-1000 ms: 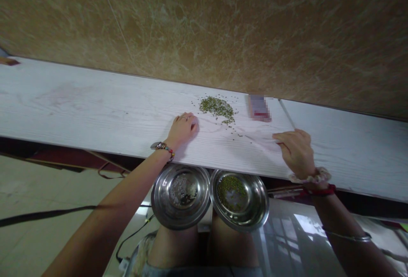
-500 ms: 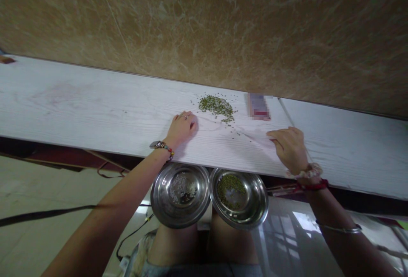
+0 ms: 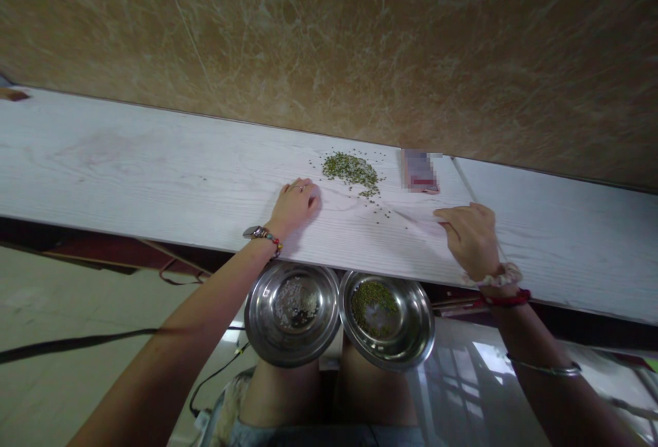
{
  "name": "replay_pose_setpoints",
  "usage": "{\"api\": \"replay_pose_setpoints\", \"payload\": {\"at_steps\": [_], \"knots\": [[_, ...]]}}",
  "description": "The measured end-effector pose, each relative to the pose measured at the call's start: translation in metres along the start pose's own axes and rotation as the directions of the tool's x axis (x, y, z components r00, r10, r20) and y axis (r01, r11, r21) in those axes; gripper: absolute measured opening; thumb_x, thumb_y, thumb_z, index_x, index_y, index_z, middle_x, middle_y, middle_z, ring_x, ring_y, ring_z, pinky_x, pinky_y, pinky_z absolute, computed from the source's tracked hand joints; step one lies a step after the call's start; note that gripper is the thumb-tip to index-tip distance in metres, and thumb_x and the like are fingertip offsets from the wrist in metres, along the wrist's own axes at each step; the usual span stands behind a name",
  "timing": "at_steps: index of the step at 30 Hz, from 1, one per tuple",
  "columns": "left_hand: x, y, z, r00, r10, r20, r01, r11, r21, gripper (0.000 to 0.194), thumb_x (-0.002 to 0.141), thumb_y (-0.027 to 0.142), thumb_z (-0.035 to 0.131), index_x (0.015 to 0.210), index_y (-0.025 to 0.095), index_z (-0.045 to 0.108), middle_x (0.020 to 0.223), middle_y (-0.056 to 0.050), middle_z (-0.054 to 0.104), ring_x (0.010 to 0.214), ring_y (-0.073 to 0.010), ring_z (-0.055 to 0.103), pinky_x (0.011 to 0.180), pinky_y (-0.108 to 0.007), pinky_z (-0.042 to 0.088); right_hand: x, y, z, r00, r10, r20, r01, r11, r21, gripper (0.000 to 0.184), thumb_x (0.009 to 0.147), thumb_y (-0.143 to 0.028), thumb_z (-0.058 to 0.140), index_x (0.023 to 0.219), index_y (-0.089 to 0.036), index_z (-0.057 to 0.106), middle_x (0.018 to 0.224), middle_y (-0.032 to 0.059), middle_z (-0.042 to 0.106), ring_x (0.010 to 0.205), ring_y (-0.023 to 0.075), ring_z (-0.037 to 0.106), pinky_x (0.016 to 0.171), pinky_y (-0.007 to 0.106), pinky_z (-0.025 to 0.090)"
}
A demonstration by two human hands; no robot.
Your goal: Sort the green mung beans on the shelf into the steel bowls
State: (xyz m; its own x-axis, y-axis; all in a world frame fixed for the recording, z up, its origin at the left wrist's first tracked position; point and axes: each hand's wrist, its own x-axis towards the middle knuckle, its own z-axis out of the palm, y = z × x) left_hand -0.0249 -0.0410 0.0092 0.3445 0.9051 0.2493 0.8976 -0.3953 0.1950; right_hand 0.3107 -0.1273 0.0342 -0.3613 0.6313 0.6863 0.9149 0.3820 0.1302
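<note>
Wears a thin ring (image 3: 299,188) on the left hand (image 3: 295,208), then a watch (image 3: 253,232) and a bracelet of coloured beads (image 3: 277,245) toward eight o'clock. Carries a pale ruffled hair tie (image 3: 508,274) and a red band (image 3: 514,298) behind the right hand (image 3: 469,236), between three and four, plus a silver bangle (image 3: 547,370) at four. Shows grey-blue cloth (image 3: 319,434) at six.

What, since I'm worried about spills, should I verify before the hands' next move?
1. Left bowl open side up, with pale grains in it: ok.
2. Right bowl open side up, with green beans in it: ok.
3. Left hand beside the main bean pile, not covering it: ok.
4. Bean pile gathered together: not ok; stray beans lie around it on the white surface.
5. Right hand without anything pinched in its fingers: cannot tell.
6. Blurred-out item apart from the main pile: ok.
</note>
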Motion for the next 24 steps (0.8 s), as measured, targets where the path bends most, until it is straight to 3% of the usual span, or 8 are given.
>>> {"api": "replay_pose_setpoints", "payload": {"at_steps": [3, 10, 18, 24], "knots": [[0.0, 0.0, 0.0, 1.0, -0.007, 0.006, 0.007, 1.0, -0.002, 0.036, 0.09, 0.023, 0.041, 0.117, 0.013, 0.061, 0.136, -0.014, 0.055, 0.127, -0.0273, 0.048, 0.106, -0.044, 0.036, -0.002, 0.0, -0.004, 0.999, -0.022, -0.026, 0.022, 1.0, -0.001, 0.022, 0.089, -0.017, 0.044, 0.084, -0.023, 0.066, 0.075, 0.001, 0.072, 0.074, 0.0172, 0.063, 0.089, 0.037, 0.037], [0.0, 0.0, 0.0, 1.0, -0.008, 0.003, 0.008, 1.0, -0.02, 0.036, 0.089, 0.022, 0.041, 0.117, 0.014, 0.061, 0.135, -0.014, 0.055, 0.128, -0.0277, 0.047, 0.106, -0.045, 0.035, -0.003, 0.0, -0.002, 0.999, -0.006, 0.051, 0.007, 1.0, -0.017, 0.024, 0.089, -0.018, 0.043, 0.084, -0.023, 0.066, 0.076, 0.0004, 0.073, 0.076, 0.0174, 0.064, 0.09, 0.037, 0.037], [0.0, 0.001, -0.001, 1.0, -0.009, 0.012, 0.009, 1.0, -0.011, 0.035, 0.09, 0.022, 0.04, 0.116, 0.014, 0.061, 0.135, -0.013, 0.056, 0.126, -0.0261, 0.048, 0.106, -0.044, 0.036, 0.005, 0.004, 0.012, 0.999, -0.028, -0.031, 0.028, 0.999, -0.018, 0.022, 0.089, -0.017, 0.045, 0.084, -0.021, 0.066, 0.076, 0.0021, 0.073, 0.076, 0.0177, 0.065, 0.088, 0.036, 0.039], [-0.001, 0.002, -0.001, 1.0, -0.01, 0.014, 0.01, 1.0, 0.003, 0.036, 0.09, 0.023, 0.04, 0.117, 0.013, 0.062, 0.136, -0.014, 0.055, 0.126, -0.0269, 0.048, 0.106, -0.044, 0.035, 0.0, 0.001, 0.004, 0.999, -0.02, 0.036, 0.019, 1.0, 0.014, 0.024, 0.089, -0.017, 0.043, 0.085, -0.023, 0.066, 0.076, 0.0004, 0.073, 0.076, 0.0175, 0.065, 0.09, 0.038, 0.039]]}}
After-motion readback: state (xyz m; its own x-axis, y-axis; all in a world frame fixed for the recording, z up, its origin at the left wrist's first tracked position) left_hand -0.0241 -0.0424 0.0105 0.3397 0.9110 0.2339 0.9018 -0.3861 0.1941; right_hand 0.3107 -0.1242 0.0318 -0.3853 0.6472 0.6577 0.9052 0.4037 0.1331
